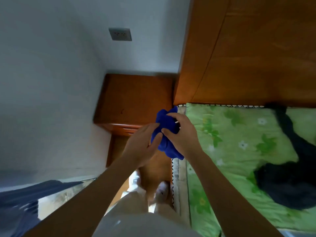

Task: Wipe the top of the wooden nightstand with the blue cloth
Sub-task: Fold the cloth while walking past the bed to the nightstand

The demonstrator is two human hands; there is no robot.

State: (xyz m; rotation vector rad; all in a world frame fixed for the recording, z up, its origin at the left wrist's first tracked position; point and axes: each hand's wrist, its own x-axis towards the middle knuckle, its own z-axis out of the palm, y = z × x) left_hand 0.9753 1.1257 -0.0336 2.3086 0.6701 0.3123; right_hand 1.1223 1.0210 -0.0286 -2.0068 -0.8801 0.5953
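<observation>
The blue cloth (166, 134) is bunched up in the air in front of me, between both hands. My right hand (183, 134) grips it from the right with fingers curled over the top. My left hand (142, 144) touches its left side, fingertips pressed into the fabric. The wooden nightstand (135, 100) stands in the wall corner just beyond the hands. Its bare reddish-brown top shows nothing on it. The cloth hangs in front of the nightstand's front right corner, apart from the top.
A tall wooden headboard (248, 52) rises to the right of the nightstand. The bed with a green flowered cover (230, 142) and a dark garment (290, 177) lies at right. A white wall with a socket (120, 34) closes the left. My legs fill the narrow floor gap.
</observation>
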